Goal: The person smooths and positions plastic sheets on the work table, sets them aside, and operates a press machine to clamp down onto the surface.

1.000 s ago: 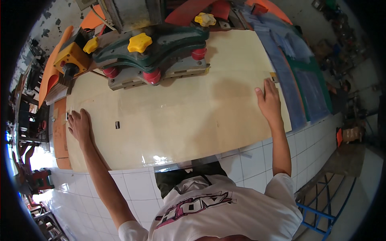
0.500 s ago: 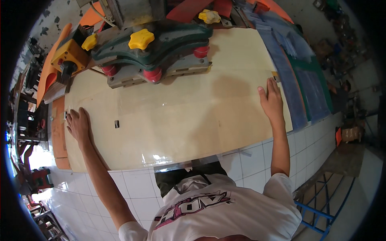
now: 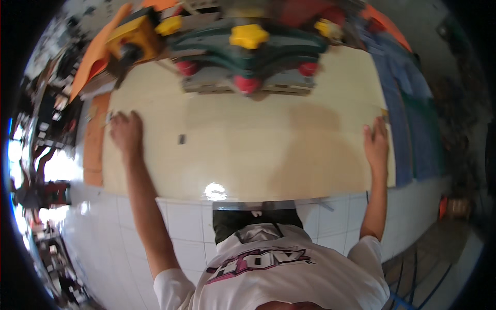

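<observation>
A wide cream-coloured sheet (image 3: pixel 227 150) lies on the work surface in front of me, with both my arms spread across it. My left hand (image 3: pixel 127 134) rests at its left edge, fingers apart and slightly bent, beside a small light-and-dark piece (image 3: pixel 109 118). At the opposite edge my right hand (image 3: pixel 377 145) lies flat with the thumb held away, its fingertips near a small yellow-brown tab (image 3: pixel 384 113). Neither hand visibly grips anything. A small dark rectangle (image 3: pixel 181 139) sits on the sheet, right of my left hand. Motion blur softens the fingers.
A dark green press head (image 3: pixel 279 49) with a yellow star knob (image 3: pixel 249 36) and red feet stands over the sheet's far part. A yellow control box (image 3: pixel 132 41) is at far left. Bluish plastic sheets (image 3: pixel 400 103) lie right; brown board (image 3: pixel 94 150) shows left.
The whole view has shifted and turned, so the press and sheet appear farther right and more level. Both hands stay at the sheet's side edges.
</observation>
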### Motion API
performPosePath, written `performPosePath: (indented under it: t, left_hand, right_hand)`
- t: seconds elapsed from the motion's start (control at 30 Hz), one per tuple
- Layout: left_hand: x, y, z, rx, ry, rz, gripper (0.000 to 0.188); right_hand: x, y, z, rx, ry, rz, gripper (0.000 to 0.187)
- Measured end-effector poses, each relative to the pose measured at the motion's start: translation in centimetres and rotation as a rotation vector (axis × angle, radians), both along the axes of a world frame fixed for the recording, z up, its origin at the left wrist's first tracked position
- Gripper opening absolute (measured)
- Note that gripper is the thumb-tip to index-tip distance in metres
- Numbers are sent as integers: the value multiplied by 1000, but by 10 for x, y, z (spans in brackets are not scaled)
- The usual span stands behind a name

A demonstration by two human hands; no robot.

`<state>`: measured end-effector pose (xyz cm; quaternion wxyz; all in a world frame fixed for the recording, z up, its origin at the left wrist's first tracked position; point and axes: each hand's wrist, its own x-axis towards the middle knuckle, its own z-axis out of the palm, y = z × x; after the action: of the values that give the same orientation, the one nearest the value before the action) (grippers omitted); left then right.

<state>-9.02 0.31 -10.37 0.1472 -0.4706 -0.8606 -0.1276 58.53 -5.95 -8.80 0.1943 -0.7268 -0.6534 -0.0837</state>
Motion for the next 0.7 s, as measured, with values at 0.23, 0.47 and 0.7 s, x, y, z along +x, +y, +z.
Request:
performPosePath:
  t: [0.23, 0.47, 0.7]
  left_hand:
    - [12, 1, 13, 49, -213, 29, 69]
    - [11, -4, 12, 22, -229, 81, 74]
    - [12, -2, 13, 32, -269, 62, 81]
  right_hand:
    - [6, -7, -4, -79, 61, -70, 62]
    - [1, -1, 1, -104, 71, -64, 63]
    - [6, -1, -1, -105, 80, -78, 65]
